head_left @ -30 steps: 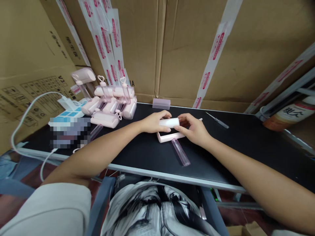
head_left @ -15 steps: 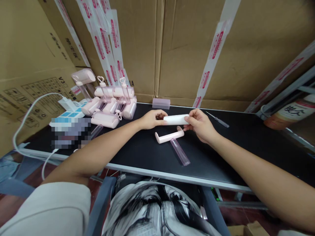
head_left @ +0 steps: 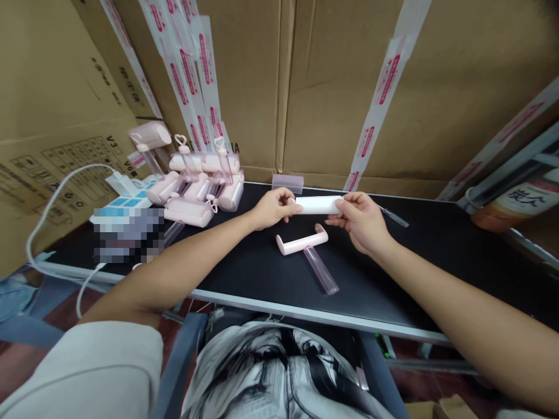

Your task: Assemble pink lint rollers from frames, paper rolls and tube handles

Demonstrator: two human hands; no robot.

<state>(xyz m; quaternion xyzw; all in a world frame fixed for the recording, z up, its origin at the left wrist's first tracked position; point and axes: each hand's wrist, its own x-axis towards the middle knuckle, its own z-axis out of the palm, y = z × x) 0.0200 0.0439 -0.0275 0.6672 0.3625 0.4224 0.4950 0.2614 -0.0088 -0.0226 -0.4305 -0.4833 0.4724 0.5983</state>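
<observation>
A white lint roll (head_left: 318,205) is held level above the black table between both hands. My left hand (head_left: 275,208) pinches its left end with thumb and fingers. Its right end sits in the grip of my right hand (head_left: 360,218). Just below, on the table, lies a pale pink roller frame (head_left: 301,243) with upturned ends. The clear purple handle (head_left: 321,270) of that frame points toward the front edge.
Several pink lint rollers (head_left: 192,212) are piled at the back left beside a white-and-blue power strip (head_left: 124,201). A translucent purple cover (head_left: 288,184) is near the cardboard wall (head_left: 323,116). Right are a screwdriver (head_left: 396,217) and a labelled bottle (head_left: 515,203).
Both hands have raised the white roll slightly and shifted it a little to the right. The pink frame and its handle stay where they were on the table.
</observation>
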